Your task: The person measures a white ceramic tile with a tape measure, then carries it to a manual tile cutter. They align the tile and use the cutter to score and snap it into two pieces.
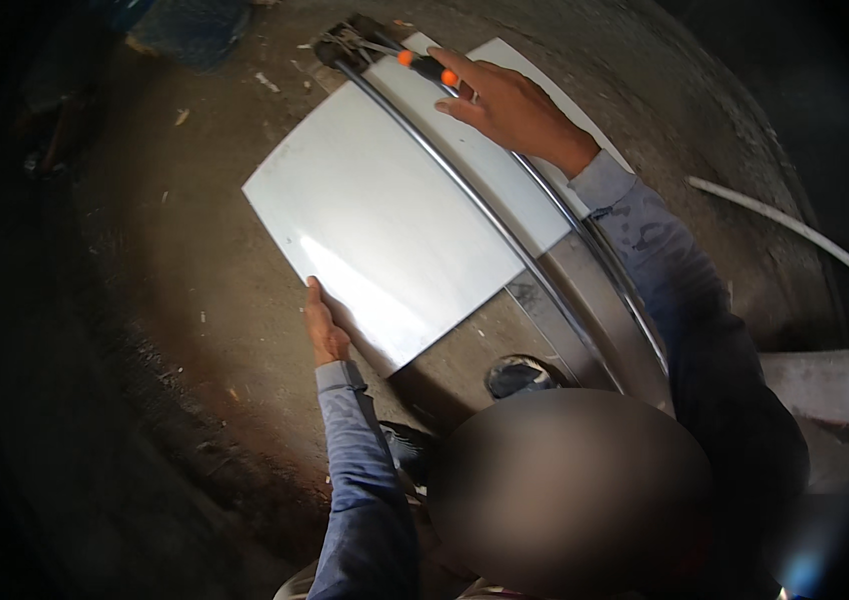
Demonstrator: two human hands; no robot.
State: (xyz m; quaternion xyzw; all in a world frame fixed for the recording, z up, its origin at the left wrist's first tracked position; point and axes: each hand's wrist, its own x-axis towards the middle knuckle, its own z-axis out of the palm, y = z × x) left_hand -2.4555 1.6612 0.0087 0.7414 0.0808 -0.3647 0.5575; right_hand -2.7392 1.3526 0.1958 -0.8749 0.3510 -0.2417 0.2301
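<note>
Gritty floor (205, 200): my left hand (326, 332) extended at white tile's (385, 200) edge, right hand (515, 105) half-curled at orange-black handle (427, 68); grips unclear.

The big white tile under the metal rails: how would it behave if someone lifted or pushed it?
Likely stiff: the white tile lies beneath the metal rails without visible sagging. Its glossy, reflective face may feel slippery. Its bare corners might chip if knocked.

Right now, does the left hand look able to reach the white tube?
Probably not: the left hand is at the white sheet, with metal rails and the right forearm lying between it and the white tube.
</note>
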